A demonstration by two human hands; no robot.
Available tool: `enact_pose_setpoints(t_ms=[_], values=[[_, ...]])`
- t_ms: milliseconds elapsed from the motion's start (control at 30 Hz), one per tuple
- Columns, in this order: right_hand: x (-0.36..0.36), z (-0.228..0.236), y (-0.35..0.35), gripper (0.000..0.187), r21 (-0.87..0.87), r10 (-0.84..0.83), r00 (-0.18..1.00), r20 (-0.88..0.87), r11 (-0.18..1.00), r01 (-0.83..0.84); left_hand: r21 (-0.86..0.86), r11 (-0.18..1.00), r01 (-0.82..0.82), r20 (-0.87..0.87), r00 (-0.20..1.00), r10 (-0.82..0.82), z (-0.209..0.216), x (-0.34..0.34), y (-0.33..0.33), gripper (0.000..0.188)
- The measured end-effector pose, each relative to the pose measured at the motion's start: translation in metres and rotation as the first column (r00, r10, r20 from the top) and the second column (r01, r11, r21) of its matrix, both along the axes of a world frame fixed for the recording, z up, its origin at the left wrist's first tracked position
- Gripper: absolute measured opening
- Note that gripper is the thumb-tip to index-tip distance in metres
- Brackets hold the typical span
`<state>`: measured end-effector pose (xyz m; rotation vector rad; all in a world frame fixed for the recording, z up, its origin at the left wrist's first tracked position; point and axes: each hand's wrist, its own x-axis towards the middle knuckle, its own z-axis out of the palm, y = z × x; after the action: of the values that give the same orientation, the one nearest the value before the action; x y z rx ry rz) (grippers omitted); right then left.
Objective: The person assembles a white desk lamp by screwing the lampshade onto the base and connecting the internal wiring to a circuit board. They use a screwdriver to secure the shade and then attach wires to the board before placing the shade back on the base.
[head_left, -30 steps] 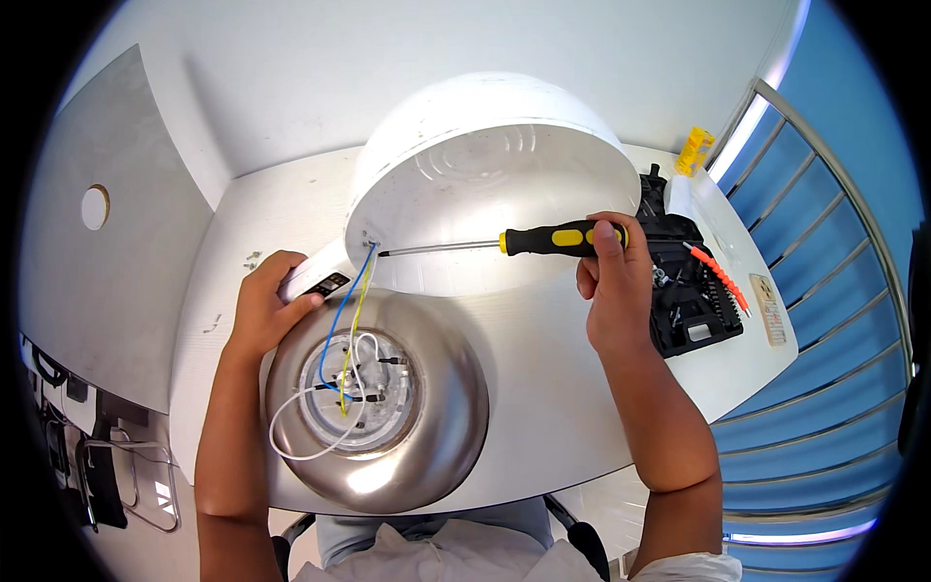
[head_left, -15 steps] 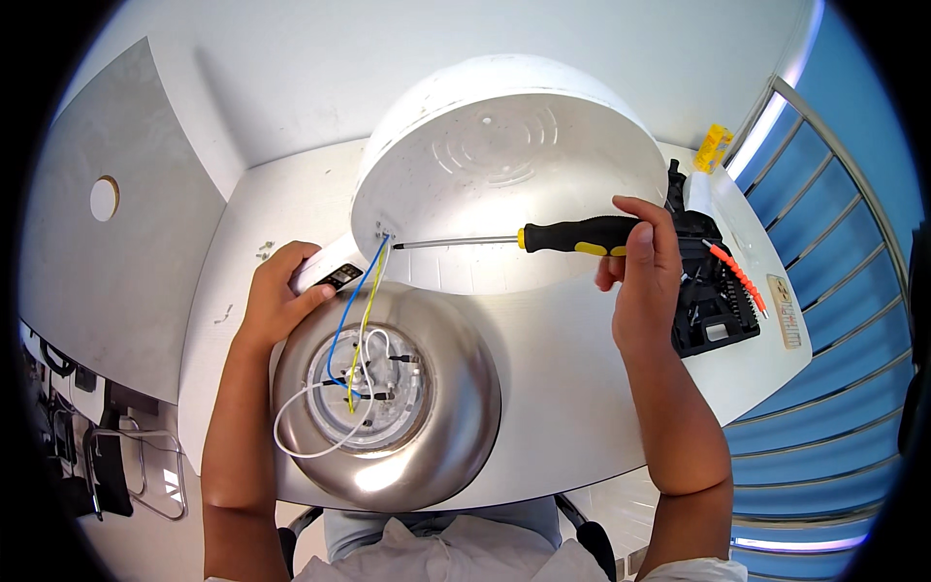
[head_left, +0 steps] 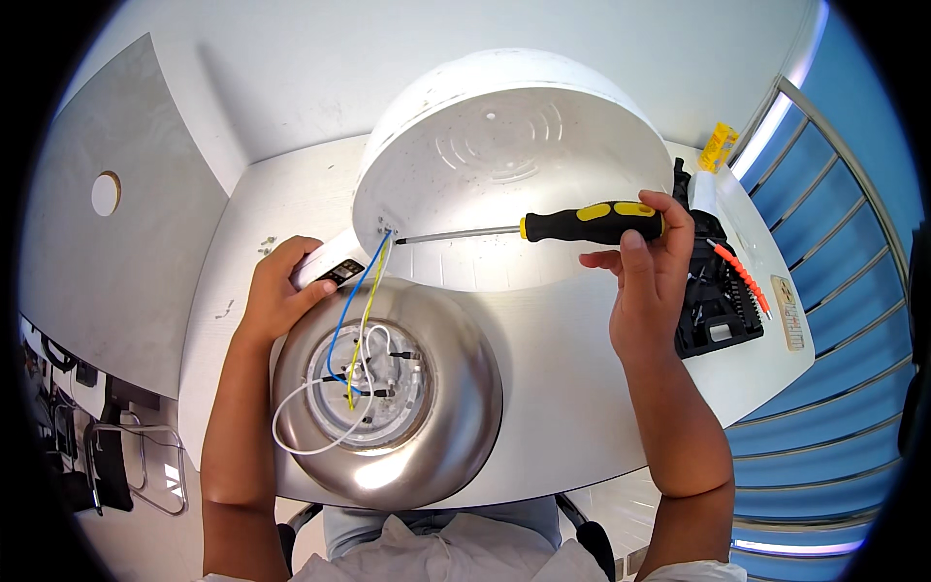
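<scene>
White tabletop [head_left: 582, 388] carries, nearest its front edge, a steel bowl-shaped housing [head_left: 427, 436] holding loose wires [head_left: 354, 320]. Left hand [head_left: 281, 291] curls its fingers on the housing's far rim. Beyond, right hand [head_left: 645, 281] grips a screwdriver [head_left: 529, 228], tip at the white dome's [head_left: 504, 145] edge; bare table between.

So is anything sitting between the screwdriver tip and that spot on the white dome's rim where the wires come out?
Nothing visible blocks it. The screwdriver in the right hand runs clear across the white dome, its tip already at the rim beside the blue and yellow wires. The left hand rests lower, off that line.
</scene>
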<state>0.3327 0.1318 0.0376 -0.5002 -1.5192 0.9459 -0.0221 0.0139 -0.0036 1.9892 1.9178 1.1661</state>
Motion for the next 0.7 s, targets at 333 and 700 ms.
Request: enact_pose_setpoints(t_ms=[333, 700], values=[[0.0, -0.002, -0.001, 0.038, 0.11, 0.092, 0.995, -0.033, 0.99, -0.088, -0.001, 1.0, -0.006, 0.006, 1.0, 0.006, -0.001, 0.0, 0.001, 0.047], [0.013, 0.006, 0.004, 0.03, -0.078, -0.068, 0.977, 0.201, 0.993, 0.085, -0.019, 1.0, -0.014, 0.016, 1.0, 0.014, 0.001, 0.001, 0.0, 0.046]])
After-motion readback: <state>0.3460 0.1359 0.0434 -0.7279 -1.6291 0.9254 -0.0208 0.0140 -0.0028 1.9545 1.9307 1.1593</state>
